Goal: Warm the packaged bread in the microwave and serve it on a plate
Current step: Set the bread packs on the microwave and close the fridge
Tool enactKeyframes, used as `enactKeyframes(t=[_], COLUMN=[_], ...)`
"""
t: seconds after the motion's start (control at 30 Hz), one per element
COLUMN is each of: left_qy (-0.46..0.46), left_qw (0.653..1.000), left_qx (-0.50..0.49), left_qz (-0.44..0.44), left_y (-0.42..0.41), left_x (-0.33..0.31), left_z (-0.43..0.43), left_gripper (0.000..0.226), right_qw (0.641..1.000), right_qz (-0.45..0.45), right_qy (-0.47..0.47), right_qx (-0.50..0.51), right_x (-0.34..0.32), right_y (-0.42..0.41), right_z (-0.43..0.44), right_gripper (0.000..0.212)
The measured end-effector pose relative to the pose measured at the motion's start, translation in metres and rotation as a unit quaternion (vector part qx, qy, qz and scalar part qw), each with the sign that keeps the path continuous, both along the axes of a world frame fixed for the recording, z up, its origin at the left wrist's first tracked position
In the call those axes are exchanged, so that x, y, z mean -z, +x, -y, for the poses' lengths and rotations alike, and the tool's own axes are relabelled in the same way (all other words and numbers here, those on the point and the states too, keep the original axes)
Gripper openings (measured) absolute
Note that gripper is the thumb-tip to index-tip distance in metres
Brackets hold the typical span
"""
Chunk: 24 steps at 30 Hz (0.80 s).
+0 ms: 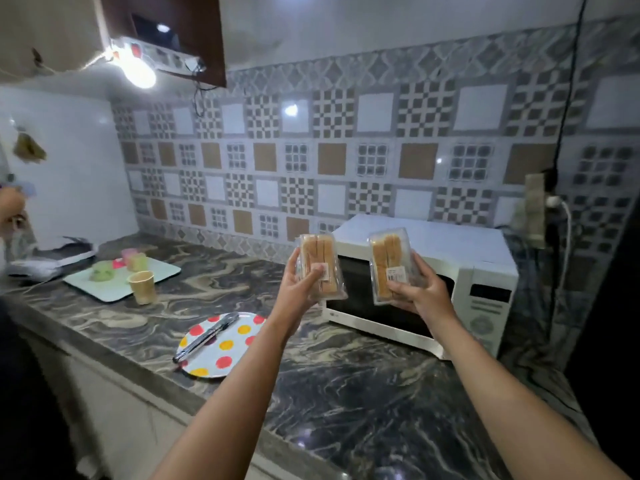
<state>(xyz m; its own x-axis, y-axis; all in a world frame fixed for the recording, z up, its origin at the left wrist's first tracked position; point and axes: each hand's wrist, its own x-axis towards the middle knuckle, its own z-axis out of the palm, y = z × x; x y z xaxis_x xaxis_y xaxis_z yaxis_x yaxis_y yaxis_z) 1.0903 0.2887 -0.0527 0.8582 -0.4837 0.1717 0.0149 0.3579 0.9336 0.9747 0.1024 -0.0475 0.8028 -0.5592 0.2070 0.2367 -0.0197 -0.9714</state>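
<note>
You hold two clear plastic packs of sliced bread raised in front of the microwave [426, 282], apart from each other. The left pack [320, 265] and the right pack [389, 265] each stand nearly upright, long axis vertical, slices on edge, tops tipped slightly left. Each carries a small white sticker with a barcode near its lower half; the print is too small to read.

Your left hand [299, 289] grips the left pack from below, thumb pressed across the sticker, fingers wrapped behind. Your right hand [420, 292] clasps the right pack at its lower end, fingers curled around its front.

The microwave is white, door shut, with a dark window, standing on the marbled countertop [346, 393] against the patterned tiles. A small mark on its lower left corner cannot be read.

Nearer and to the left, a polka-dot plate [221, 344] lies on the countertop with metal tongs [207, 336] resting across it. Farther left, a paper cup [142, 285] stands at the edge of a pale tray [121, 278].
</note>
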Motion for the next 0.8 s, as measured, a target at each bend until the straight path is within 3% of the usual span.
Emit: enactKeyframes(t=[0.23,0.47,0.63,0.73,0.8], left_qy=[0.027,0.118,0.166,0.227,0.263], left_qw=[0.993,0.984,0.975,0.957,0.942], left_qx=[0.115,0.133,0.121,0.104,0.095], left_qz=[-0.018,0.022,0.083,0.149,0.184], left_y=[0.103,0.161,0.190,0.197,0.203], left_x=[-0.022,-0.031,-0.023,-0.031,-0.033], left_z=[0.098,0.184,0.215,0.221,0.223], left_gripper=[0.063,0.069,0.073,0.072,0.071], right_qw=[0.991,0.971,0.936,0.881,0.868], right_qz=[-0.034,-0.094,-0.186,-0.281,-0.293], right_qy=[0.013,0.050,-0.036,-0.178,-0.205], right_qx=[0.129,0.216,0.297,0.337,0.344], right_x=[-0.017,-0.029,-0.034,-0.040,-0.041], right_y=[0.063,0.108,0.122,0.129,0.131], right_z=[0.063,0.124,0.140,0.146,0.151], right_gripper=[0.077,0.071,0.073,0.041,0.031])
